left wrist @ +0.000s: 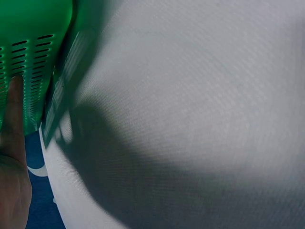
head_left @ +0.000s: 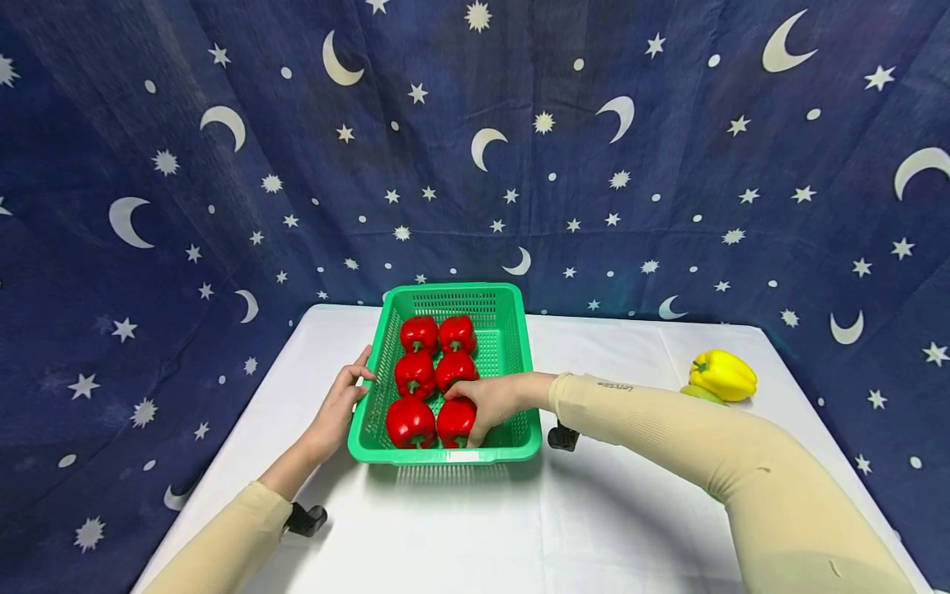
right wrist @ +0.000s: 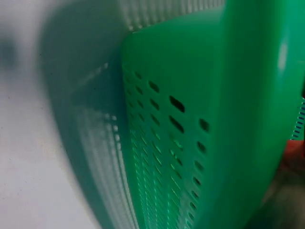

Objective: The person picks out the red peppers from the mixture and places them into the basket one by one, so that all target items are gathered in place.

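Observation:
Several red bell peppers (head_left: 411, 421) sit in two columns in a green plastic basket (head_left: 528, 412) on the table. My right hand (head_left: 496, 402) reaches over the basket's right rim and grips the front right red bell pepper (head_left: 454, 419), fingers on its far side and thumb on its near side. In the right wrist view the basket wall (right wrist: 167, 119) fills most of the picture, and the hand shows only at the edge. My left hand (head_left: 341, 412) touches the basket's left side near the rim. A straight finger (left wrist: 14, 114) lies along the slotted outer wall in the left wrist view.
A yellow bell pepper (head_left: 723, 375) lies at the table's far right, with a green item (head_left: 701, 394) beside it, partly hidden by the right sleeve (head_left: 653, 421). A dark blue curtain (head_left: 445, 165) with moons and stars hangs behind the white-covered table (head_left: 460, 536).

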### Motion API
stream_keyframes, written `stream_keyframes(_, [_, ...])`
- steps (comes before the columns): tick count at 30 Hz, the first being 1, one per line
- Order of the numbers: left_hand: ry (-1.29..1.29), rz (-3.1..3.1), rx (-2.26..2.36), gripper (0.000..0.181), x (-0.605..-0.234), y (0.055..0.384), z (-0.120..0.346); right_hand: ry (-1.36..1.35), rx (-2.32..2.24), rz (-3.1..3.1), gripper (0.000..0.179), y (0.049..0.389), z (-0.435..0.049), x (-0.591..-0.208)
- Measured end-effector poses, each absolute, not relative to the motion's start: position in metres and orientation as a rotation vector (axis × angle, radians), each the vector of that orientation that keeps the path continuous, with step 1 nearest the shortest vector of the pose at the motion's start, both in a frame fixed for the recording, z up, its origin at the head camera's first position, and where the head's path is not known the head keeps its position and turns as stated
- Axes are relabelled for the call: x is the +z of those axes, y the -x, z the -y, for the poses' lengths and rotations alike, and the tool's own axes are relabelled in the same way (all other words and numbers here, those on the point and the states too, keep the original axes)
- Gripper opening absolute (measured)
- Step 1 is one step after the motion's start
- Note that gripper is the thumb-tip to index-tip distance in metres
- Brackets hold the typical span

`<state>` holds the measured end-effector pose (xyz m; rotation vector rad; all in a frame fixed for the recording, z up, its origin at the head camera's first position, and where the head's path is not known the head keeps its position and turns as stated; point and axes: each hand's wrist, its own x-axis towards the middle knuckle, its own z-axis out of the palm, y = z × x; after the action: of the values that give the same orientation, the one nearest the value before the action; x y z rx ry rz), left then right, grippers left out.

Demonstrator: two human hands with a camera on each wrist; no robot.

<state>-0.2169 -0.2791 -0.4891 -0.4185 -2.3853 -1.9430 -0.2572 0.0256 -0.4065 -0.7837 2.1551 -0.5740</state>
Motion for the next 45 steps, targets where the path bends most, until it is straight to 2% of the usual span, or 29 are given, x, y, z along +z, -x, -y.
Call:
stream_keyframes(7, [0.435,2.393,-1.939,0.022,-0.488,0.22,0.277,0.797,-0.53,-2.201,0.086,0.255,-0.027,-0.409])
stream_keyframes(19, [0.443,2.417,-1.918,0.022,-0.486,0.222,0.273,0.799,-0.473,-2.286,0.094,0.253,-0.032,-0.405])
stream_keyframes(29, [0.455,2.424,-1.907,0.021,-0.49,0.221,0.275,0.865,-0.724,-2.307,0.072,0.252,-0.057,-0.38])
stream_keyframes(37, [0.47,2.383,-1.949,0.021,-0.492,0.219,0.279,0.852,-1.03,-2.399,0.055,0.241,-0.106,-0.361])
stream_keyframes(42, [0.478,2.423,-1.952,0.021,-0.49,0.215,0.28,0.866,-1.167,-2.536,0.051,0.225,-0.162,-0.36])
stream_keyframes(45, [0.474,2.45,-1.952,0.021,-0.487,0.213,0.283,0.85,-1.096,-2.718,0.051,0.216,-0.202,-0.364])
